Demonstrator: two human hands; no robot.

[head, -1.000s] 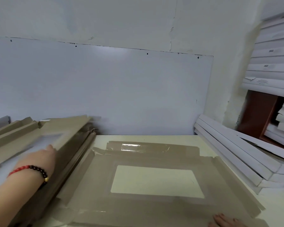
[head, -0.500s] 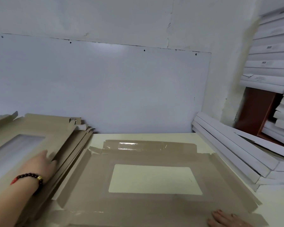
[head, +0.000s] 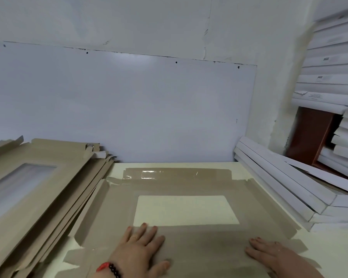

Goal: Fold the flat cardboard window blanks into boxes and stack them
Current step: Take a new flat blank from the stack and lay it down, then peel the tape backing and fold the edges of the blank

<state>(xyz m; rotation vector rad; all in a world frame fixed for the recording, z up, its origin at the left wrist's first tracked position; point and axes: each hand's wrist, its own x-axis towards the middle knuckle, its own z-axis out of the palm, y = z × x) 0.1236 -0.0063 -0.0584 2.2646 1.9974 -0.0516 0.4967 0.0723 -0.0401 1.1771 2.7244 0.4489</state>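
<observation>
While both palms press flat, I see the left hand point(head: 139, 250) and right hand point(head: 273, 255) spread open, fingers straight, on the near panel of the flat window blank point(head: 181, 233) lying on the table point(head: 329, 255). Its cut-out window sits just beyond my left fingertips. Its long axis runs left to right; the taped flap points toward the wall. A stack of blanks point(head: 38, 193) leans just left.

Grey-brown blank point(head: 189, 187), red-black bracelet point(head: 111, 268)
</observation>
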